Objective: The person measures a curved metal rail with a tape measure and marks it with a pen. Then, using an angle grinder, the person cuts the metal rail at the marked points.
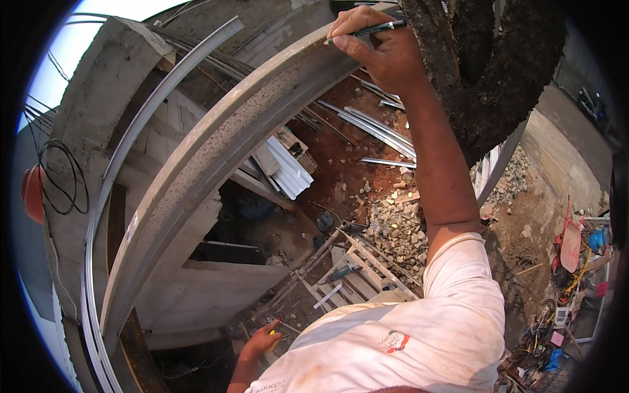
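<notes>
A long grey metal beam (216, 124) with a flanged edge sweeps from the lower left to the top of the head view. At its upper end my right hand (380, 56) is closed around a dark pencil (383, 28). The pencil's tip is at the beam's top edge, and the fingers lie close against that edge. Low in the view, beside my shirt, my left hand (261, 342) is partly closed on a small yellow thing (272, 337), its kind too small to tell. One finger of that hand points out.
A thin silver channel (151, 98) runs left of the beam. The dark tree trunk (485, 78) stands close to my right forearm. Below are a wooden scaffold (354, 288) bearing a tool, a rubble pile (393, 229), corrugated metal (290, 175), and clutter with cables (557, 321) at right.
</notes>
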Tool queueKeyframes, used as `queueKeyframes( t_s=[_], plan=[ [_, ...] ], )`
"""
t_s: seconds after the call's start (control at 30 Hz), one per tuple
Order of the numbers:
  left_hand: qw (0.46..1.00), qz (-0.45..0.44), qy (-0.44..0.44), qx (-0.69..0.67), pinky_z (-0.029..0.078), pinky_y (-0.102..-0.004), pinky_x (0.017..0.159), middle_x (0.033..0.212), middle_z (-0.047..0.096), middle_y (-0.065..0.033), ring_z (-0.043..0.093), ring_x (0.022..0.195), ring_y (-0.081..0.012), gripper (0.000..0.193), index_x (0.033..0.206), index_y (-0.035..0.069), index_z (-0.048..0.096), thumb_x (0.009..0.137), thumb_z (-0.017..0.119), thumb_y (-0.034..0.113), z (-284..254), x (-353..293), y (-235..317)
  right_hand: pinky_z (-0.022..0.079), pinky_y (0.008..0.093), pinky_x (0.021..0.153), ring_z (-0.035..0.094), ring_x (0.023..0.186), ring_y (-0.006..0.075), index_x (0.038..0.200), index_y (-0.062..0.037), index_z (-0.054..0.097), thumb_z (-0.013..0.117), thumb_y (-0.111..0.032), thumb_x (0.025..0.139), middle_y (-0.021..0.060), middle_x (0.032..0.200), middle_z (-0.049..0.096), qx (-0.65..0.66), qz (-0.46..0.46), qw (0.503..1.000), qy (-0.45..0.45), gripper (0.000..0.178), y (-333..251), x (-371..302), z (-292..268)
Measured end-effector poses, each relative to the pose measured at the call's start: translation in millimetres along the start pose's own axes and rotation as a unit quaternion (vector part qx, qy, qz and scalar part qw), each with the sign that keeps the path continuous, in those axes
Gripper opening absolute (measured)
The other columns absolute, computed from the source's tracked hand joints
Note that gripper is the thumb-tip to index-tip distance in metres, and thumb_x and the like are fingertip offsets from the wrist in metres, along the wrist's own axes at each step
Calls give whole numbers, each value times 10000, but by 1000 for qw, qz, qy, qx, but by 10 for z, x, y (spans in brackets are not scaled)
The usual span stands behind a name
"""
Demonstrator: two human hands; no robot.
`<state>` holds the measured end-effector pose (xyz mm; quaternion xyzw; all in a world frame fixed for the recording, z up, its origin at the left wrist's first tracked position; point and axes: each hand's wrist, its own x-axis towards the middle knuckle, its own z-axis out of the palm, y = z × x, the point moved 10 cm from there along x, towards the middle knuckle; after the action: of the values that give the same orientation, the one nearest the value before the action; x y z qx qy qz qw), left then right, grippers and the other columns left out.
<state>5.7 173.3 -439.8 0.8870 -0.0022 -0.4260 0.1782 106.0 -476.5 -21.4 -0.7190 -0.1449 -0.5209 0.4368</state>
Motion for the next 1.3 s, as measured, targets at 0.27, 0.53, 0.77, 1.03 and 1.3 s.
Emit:
queueKeyframes(
  t_s=[0.27,0.53,0.77,1.03,1.3],
  plan=[
    [1000,14,5,28,381,-361,1156,1492,540,-172,509,1389,-305,728,1482,108,518,827,707,363,13,25,24,521,350,837,646,892,184,943,-37,703,705,-226,893,69,914,681,19,-6,1000,0,196,-9,5,2],
    [1000,14,5,24,402,-372,1139,1471,555,-191,528,1369,-318,732,1487,119,514,828,697,377,61,48,-35,520,382,874,667,948,253,1006,-41,722,696,-260,908,107,1000,710,31,27,999,-31,241,38,-27,17],
    [1000,-8,-2,13,445,-375,1087,1412,602,-204,577,1310,-312,724,1487,153,524,822,694,384,37,-56,48,524,373,949,676,1032,214,921,-71,718,736,-60,892,84,1013,729,102,-190,971,99,36,31,-474,-228],
    [1000,2,5,18,496,-369,1005,1318,659,-203,642,1187,-285,736,1501,181,516,827,717,401,49,7,-366,484,397,1015,685,1059,203,957,-69,713,737,-99,902,84,1051,737,93,-70,990,80,68,268,-708,63],
    [995,57,-2,87,470,-373,1057,1391,616,-204,607,1265,-311,722,1503,193,509,843,713,405,121,133,-699,543,348,903,696,1010,203,951,-67,713,740,-100,890,70,1044,728,62,-105,989,85,75,255,-692,99]
  ],
)
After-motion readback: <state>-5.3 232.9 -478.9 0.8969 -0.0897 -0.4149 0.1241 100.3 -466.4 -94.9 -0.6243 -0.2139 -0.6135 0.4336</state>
